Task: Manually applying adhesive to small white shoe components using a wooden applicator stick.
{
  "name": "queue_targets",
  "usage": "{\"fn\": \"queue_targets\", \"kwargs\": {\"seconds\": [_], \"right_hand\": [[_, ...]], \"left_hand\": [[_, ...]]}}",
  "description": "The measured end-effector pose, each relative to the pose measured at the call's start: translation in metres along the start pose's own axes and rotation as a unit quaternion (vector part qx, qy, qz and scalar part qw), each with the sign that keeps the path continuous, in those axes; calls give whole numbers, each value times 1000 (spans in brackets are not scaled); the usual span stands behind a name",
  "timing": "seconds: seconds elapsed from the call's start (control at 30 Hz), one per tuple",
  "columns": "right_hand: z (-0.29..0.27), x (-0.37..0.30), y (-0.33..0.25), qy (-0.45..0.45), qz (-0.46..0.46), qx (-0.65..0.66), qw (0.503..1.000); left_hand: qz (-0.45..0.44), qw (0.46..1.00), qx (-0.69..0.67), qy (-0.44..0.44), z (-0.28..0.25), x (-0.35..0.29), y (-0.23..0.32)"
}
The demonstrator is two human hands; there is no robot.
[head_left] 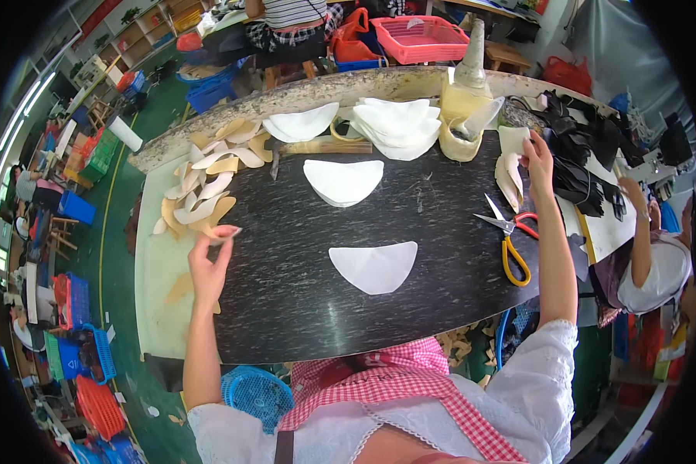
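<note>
My left hand point(211, 267) is at the left side of the black work surface, next to a heap of tan and cream curved pieces point(201, 189). Its thumb and fingertips are pinched together; what they hold is too small to make out. At the far right, my right hand point(540, 164) grips the edge of white curved pieces point(509, 172). One white half-moon piece point(373, 267) lies flat near the middle. Farther back is a small stack of similar white pieces point(343, 182). Scissors point(507, 232) with orange and red handles lie open, left of my right forearm.
A hammer point(325, 147) and a tape roll point(346, 130) lie along the back edge. Beside them are white stacks point(398, 127), a glue pot point(461, 143) and a yellowish bottle point(466, 93). Black straps point(572, 162) are piled at right. A co-worker's arm point(640, 232) is beyond.
</note>
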State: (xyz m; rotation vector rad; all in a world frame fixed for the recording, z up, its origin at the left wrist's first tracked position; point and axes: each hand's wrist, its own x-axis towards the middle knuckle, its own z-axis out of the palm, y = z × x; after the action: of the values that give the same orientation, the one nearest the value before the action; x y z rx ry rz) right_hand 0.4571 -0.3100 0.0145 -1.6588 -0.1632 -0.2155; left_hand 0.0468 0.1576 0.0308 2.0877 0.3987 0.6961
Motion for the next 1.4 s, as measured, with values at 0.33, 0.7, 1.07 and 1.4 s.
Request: {"fn": "queue_targets", "kwargs": {"seconds": [0.33,0.7,1.07,1.4], "right_hand": [[107,-218,-101,-567,-39,-18,822],[126,-207,-122,-682,206,-29,701],[114,-266,-144,-584,-128,64,799],[123,-289,-138,-563,-72,67,821]], "left_hand": [[-165,843,-479,-181,84,-31,78],[228,911,49,-341,79,-39,89],[316,924,-98,-190,83,-63,126],[283,930,-51,-228,73,-63,119]]}}
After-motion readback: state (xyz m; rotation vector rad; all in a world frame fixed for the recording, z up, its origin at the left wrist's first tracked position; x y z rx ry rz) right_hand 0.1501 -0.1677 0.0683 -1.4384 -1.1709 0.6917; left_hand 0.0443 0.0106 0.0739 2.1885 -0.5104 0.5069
